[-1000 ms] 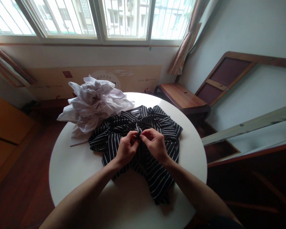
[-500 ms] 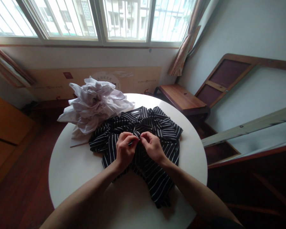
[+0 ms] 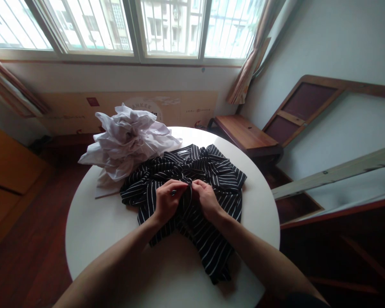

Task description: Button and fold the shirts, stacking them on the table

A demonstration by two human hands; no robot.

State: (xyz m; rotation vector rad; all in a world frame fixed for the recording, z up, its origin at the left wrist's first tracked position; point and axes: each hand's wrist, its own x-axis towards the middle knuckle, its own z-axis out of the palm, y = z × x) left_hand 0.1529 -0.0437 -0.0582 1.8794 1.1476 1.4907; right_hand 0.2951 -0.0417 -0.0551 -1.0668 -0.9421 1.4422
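A black shirt with thin white stripes (image 3: pixel 211 171) lies crumpled on a round white table (image 3: pixel 92 226). My left hand (image 3: pixel 167 202) and my right hand (image 3: pixel 206 198) meet over the shirt's middle. Both pinch a fold of its cloth between thumb and fingers, fingertips almost touching. A rumpled white garment (image 3: pixel 128 139) is heaped at the table's far left, touching the striped shirt.
A wooden bench (image 3: pixel 245 134) stands beyond the table's right edge. A framed wooden panel (image 3: pixel 303 102) and a long plank (image 3: pixel 336 171) lean on the right wall. Cardboard (image 3: pixel 67 111) lines the wall under the window. Wood floor surrounds the table.
My hands have slid a little toward me along the shirt, still pinching its cloth. The fabric between them has bunched slightly.
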